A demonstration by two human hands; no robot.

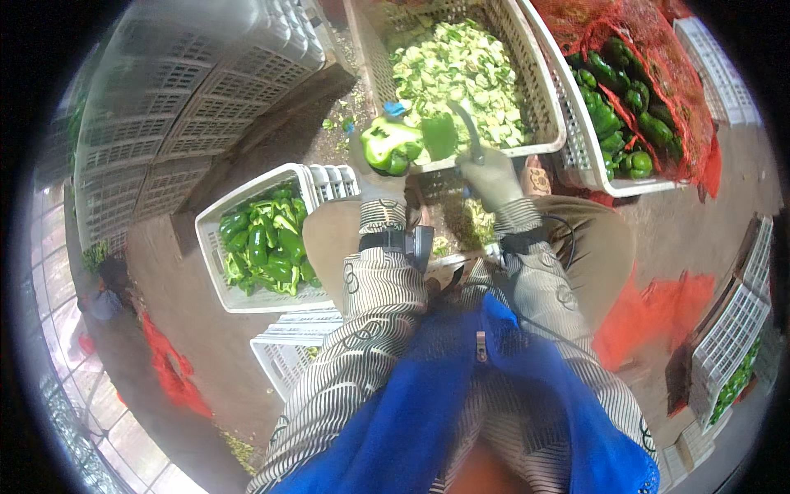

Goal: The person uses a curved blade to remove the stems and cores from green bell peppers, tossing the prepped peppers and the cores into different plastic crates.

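Note:
My left hand [380, 183], partly hidden and blurred, is closed around a cut-open green bell pepper [390, 146] showing its pale inside. My gloved right hand [492, 177] grips a knife with a curved blade [467, 125], held upright just right of the pepper. Between them is a blurred flat piece of green pepper [439, 136]; whether it touches the blade I cannot tell. Both hands are over the near edge of a large pale crate [539, 150] holding a heap of pale green pepper scraps [461, 74]. Small blue bits [395, 109] show beside the pepper.
A white crate [216, 276] of cut green peppers [267, 239] stands by my left knee. At the far right, another crate [646, 188] holds whole peppers [605, 115] in a red mesh bag [695, 115]. Stacked crates [181, 107] rise at the left; red netting [658, 317] lies on the ground.

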